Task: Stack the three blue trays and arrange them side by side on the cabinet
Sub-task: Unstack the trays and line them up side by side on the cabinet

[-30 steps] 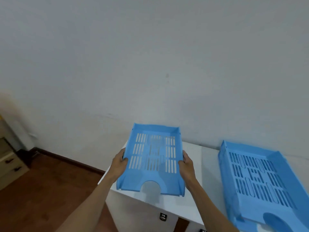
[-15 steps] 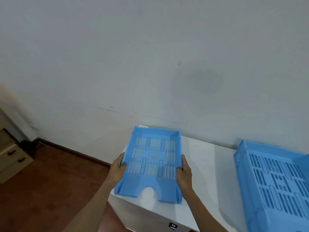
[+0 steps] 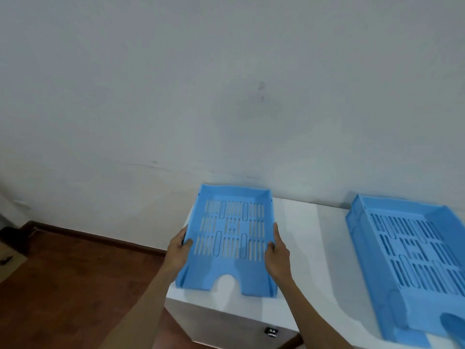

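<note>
A light blue slotted tray (image 3: 231,238) lies at the left end of the white cabinet (image 3: 304,260), its far end close to the wall. My left hand (image 3: 179,250) grips its left rim and my right hand (image 3: 276,253) grips its right rim. Further right on the cabinet top sits a second blue tray (image 3: 412,258), which looks like a stack of two, cut off by the frame's right edge. A wide strip of bare cabinet top separates the two.
The grey-white wall (image 3: 226,96) rises right behind the cabinet. Brown wooden floor (image 3: 70,285) lies to the left below the cabinet's edge, with a dark skirting board along the wall. A small black tag (image 3: 271,331) shows on the cabinet front.
The held tray has come down from the air onto the cabinet's left end and shifted a little toward the wall. Both hands have stayed on its sides.
</note>
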{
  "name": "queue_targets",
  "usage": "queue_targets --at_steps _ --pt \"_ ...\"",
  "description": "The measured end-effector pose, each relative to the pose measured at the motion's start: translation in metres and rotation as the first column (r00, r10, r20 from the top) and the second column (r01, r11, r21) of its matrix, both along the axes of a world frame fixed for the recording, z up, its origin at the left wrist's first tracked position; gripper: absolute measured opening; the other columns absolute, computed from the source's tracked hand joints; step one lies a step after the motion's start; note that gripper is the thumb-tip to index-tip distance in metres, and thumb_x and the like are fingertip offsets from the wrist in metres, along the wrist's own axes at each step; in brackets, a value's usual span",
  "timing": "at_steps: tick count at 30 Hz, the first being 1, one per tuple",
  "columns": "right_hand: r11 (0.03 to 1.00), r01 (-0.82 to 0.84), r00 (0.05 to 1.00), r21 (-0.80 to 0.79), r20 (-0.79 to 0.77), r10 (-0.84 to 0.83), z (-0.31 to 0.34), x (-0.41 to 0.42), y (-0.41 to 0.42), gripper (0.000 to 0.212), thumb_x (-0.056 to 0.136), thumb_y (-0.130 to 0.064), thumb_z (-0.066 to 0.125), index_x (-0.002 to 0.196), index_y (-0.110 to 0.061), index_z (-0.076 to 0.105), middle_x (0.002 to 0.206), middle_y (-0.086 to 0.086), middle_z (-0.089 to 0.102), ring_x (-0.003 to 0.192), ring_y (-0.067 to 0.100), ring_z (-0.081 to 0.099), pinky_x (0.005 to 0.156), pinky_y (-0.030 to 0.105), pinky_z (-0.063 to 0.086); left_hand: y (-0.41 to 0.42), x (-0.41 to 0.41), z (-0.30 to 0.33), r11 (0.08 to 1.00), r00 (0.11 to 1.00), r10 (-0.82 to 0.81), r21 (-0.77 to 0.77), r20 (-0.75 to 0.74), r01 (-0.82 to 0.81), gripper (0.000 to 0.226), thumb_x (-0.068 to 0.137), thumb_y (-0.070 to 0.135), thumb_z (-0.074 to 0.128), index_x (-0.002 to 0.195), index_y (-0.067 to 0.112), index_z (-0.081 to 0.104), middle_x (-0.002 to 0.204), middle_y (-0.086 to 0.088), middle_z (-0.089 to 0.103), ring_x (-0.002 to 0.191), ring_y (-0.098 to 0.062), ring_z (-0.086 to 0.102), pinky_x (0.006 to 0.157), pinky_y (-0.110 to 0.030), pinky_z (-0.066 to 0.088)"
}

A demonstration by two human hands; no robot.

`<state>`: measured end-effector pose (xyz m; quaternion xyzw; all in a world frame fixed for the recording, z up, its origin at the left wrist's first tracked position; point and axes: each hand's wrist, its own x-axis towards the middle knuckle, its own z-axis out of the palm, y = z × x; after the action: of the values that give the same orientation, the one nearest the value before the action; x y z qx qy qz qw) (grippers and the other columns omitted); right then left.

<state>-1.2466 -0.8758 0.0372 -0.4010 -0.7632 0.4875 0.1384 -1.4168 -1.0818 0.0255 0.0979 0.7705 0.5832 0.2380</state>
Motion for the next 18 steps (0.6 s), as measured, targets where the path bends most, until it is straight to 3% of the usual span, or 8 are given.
queue_targets --at_steps 2,9,13,16,18 --pt "1.0 0.0 1.0 -0.014 -0.014 0.0 0.001 0.001 -0.003 0.057 0.103 -0.017 0.03 0.153 -0.039 0.011 0.074 0.009 0.058 0.057 0.013 0.055 0.045 0.014 0.046 -0.001 -0.002 0.0 1.0 1.0 0.0 0.021 0.016 0.0 0.042 0.098 0.003 0.044 0.132 0.024 0.057 0.114 -0.005 0.071 0.096 -0.023 0.071 0.074 -0.033 0.058" --pt "0.996 -0.008 0.999 -0.092 -0.036 0.005 0.005 0.006 -0.008 0.055 0.105 -0.026 0.03 0.153 -0.04 0.006 0.088 -0.002 0.064 0.075 0.02 0.068 0.058 0.022 0.054 0.004 -0.01 0.007 1.0 1.0 -0.013 -0.007 -0.007 0.013 0.047 0.092 -0.003 0.041 0.126 0.024 0.059 0.112 -0.006 0.069 0.097 -0.027 0.068 0.076 -0.037 0.057" --pt "0.99 -0.108 0.994 -0.092 0.017 0.11 0.011 0.008 -0.007 0.06 0.105 -0.027 0.03 0.153 -0.036 -0.005 0.114 0.004 0.062 0.08 0.012 0.065 0.067 0.02 0.052 0.004 -0.011 0.011 0.999 0.998 -0.019 -0.051 -0.061 0.016 0.044 0.092 -0.001 0.044 0.125 0.025 0.056 0.118 -0.012 0.067 0.092 -0.024 0.066 0.08 -0.041 0.057" --pt "0.988 -0.137 0.987 -0.072 0.069 0.142 0.022 0.01 0.002 0.06 0.104 -0.03 0.033 0.155 -0.029 0.0 0.141 0.01 0.051 0.111 0.023 0.061 0.085 0.026 0.047 0.001 -0.009 0.015 0.991 0.996 -0.044 -0.132 -0.077 0.034 0.061 0.095 0.007 0.052 0.15 0.019 0.029 0.138 -0.01 0.056 0.102 -0.025 0.062 0.079 -0.035 0.053" --pt "0.992 -0.118 0.991 -0.046 0.059 0.121 0.029 0.016 0.008 0.059 0.103 -0.029 0.037 0.155 -0.026 0.008 0.15 0.007 0.042 0.132 0.026 0.048 0.098 0.031 0.043 0.0 -0.008 0.024 0.982 0.988 -0.101 -0.172 -0.121 0.08 0.078 0.094 0.012 0.06 0.155 0.019 0.013 0.152 -0.01 0.039 0.125 -0.03 0.052 0.092 -0.035 0.048"
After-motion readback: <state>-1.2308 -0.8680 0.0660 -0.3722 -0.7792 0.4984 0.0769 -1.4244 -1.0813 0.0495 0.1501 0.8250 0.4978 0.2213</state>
